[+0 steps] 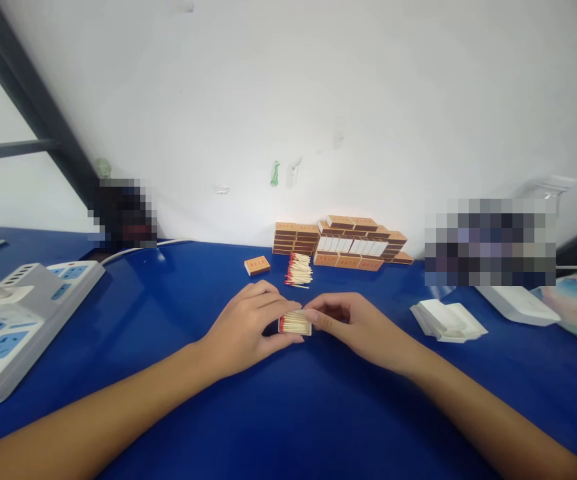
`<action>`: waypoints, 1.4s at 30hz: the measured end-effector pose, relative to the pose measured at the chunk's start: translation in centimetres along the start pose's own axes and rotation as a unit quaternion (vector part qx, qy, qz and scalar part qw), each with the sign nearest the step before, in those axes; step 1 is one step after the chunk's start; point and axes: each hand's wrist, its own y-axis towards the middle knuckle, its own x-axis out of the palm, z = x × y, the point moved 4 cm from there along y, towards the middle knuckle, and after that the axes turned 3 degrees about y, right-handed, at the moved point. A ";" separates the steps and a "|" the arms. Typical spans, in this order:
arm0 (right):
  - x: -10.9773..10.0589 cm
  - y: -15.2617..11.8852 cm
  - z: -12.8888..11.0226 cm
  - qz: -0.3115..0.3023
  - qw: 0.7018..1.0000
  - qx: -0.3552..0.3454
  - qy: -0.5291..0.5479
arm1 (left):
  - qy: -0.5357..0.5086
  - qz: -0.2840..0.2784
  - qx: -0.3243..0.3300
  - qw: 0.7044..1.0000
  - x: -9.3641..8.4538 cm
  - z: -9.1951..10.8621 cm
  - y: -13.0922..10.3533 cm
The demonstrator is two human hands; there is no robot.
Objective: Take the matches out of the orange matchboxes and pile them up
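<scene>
Nearest: bare blue table (288, 420), both forearms crossing it from the lower corners. Left hand (236, 327) has the open match tray (295, 323) between thumb on the near edge and fingers on the far edge, so a firm-looking hold. Right hand (363, 327) is at the tray's right end, thumb tip over the matchsticks there; whether it pinches a stick, the tray wall or nothing, can't tell.

Tray sits mid-table between the hands, matches laid side by side, red heads to the left. Looks mostly filled (depth of the layer isn't visible). No cover on it yet.

To the right, white tray-like pieces (448, 320) lie together; contents unclear. Beyond the tray: loose match pile (298, 270), heads also mostly left, not boxed. Left of that, one lone matchbox (257, 265) lies flat; can't tell if it's just a sleeve.

Farthest, by the wall (293, 87): small matchbox stack (288, 239) and a bigger stepped stack (353, 257), neatly built. Judgement: this tray well along, pile outstanding.
</scene>
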 end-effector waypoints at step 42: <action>1.0 -0.3 -0.8 0.154 0.881 -0.275 -0.353 | 0.127 0.009 -0.030 0.991 -0.2 -2.3 0.2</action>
